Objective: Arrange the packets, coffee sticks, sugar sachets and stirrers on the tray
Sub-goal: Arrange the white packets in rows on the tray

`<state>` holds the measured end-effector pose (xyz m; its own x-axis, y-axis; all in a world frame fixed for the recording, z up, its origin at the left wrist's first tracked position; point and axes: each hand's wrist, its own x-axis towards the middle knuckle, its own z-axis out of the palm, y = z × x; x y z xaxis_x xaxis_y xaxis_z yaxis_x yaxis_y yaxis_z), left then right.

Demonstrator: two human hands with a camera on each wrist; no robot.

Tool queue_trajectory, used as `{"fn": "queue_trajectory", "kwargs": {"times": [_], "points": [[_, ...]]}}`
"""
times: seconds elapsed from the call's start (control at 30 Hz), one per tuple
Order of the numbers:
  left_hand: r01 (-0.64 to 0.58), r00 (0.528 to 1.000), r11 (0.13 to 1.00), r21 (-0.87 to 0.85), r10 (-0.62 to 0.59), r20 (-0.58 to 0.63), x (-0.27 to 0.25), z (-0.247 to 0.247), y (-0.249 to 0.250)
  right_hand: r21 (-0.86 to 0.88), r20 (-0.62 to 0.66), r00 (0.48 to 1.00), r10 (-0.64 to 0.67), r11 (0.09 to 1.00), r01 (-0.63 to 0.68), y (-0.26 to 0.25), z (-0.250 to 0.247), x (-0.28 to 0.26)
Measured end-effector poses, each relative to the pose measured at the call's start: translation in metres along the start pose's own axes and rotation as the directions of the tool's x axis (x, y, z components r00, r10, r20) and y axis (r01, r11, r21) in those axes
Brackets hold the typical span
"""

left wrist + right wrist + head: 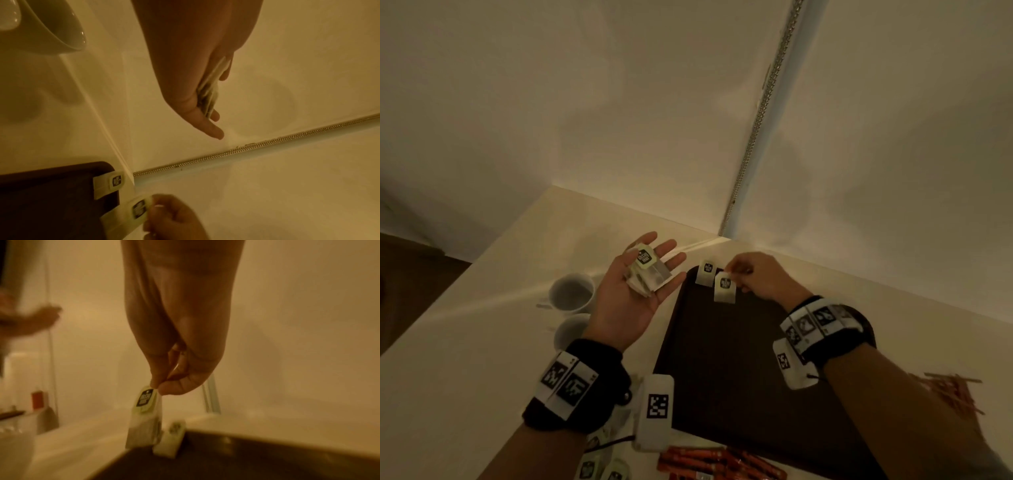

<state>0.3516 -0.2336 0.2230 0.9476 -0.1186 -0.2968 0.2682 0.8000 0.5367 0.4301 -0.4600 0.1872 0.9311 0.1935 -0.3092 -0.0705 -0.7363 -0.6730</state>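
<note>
Ideally, the packet (724, 286) pinched by the right hand (760, 277) is laid beside the placed packet (707, 272) on the tray (722, 359) (left hand (633, 291) flat-open, carrying spare packets (647, 274)).

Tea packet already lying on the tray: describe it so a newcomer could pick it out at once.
Find the dark tray on the pale counter and go to its far left corner. The tea packet lies there against the rim, touched by neither hand. Its neighbour, a second packet, is pinched by the right hand; the rest sit in the left hand's palm.
</note>
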Motion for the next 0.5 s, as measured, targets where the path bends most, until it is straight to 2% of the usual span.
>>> {"fn": "queue_trajectory", "kwargs": {"times": [0.13,0.33,0.5], "points": [[0.010,1.000,1.000,0.011,-0.010,-0.020,0.005,-0.006,0.002,0.010,0.000,0.996,0.091,0.996,-0.091,0.041,0.029,0.028],[0.013,0.995,1.000,0.004,-0.012,-0.099,0.011,-0.016,-0.002,-0.049,-0.215,0.973,0.082,0.994,-0.095,0.062,0.039,0.059],[0.012,0.998,1.000,0.011,-0.011,-0.057,0.014,-0.021,-0.002,-0.032,-0.266,0.956,0.123,0.990,-0.136,0.066,0.039,0.074]]}}
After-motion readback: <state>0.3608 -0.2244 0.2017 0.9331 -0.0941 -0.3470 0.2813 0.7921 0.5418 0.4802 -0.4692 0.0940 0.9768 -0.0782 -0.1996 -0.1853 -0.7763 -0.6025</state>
